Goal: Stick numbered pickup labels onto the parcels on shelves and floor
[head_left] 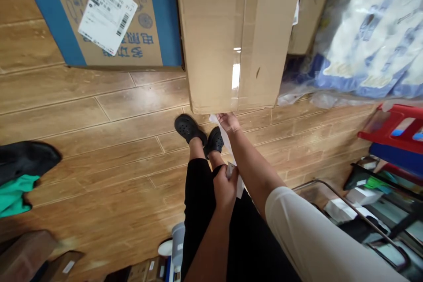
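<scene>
A tall plain cardboard box (228,35), taped down its middle, stands on the wooden floor in front of my feet. My right hand (228,122) reaches to the box's near bottom edge, fingers closed on the far end of a white paper strip (231,152). That strip runs back toward me to my left hand (225,188), which is closed around its near end over my black trousers. My black shoes (198,134) sit just below the box.
A blue-edged cardboard box (109,17) with a white shipping label stands at the back left. Plastic-wrapped packs (370,35) lie at the right, with a red stool (393,125) and a metal cart (357,211) below them. Dark and green cloth (20,176) lies at the left edge.
</scene>
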Action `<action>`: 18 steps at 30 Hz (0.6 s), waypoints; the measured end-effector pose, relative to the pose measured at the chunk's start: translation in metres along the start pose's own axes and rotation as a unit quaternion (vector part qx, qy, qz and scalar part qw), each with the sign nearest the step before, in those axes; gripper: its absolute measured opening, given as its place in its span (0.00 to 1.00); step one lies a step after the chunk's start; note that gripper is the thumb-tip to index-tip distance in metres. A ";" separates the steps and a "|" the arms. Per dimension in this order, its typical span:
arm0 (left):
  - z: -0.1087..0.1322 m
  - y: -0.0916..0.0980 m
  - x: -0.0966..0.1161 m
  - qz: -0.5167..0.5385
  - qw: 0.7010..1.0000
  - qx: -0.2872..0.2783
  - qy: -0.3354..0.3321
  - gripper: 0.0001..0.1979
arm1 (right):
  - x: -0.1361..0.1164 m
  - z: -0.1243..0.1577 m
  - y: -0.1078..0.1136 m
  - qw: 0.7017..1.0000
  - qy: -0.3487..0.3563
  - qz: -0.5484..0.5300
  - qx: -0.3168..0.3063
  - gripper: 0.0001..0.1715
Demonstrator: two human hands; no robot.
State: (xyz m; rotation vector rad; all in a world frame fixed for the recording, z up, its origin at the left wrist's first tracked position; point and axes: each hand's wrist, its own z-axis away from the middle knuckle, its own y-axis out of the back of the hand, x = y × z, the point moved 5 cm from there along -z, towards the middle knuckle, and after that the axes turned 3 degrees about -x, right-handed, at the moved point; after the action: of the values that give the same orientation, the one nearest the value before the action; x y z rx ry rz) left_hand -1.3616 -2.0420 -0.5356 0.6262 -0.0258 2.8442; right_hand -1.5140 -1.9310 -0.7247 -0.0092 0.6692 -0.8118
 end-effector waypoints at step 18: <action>0.106 0.136 0.114 -0.001 0.980 0.155 -0.124 0.16 | -0.095 0.262 -0.129 0.907 -0.137 0.249 -0.311 0.18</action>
State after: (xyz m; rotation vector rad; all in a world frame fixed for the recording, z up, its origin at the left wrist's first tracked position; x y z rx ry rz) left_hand -1.4492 -2.1568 -0.3871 1.0403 0.3818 2.7707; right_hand -1.5019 -2.0203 -0.4307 -0.5067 0.6014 -0.0732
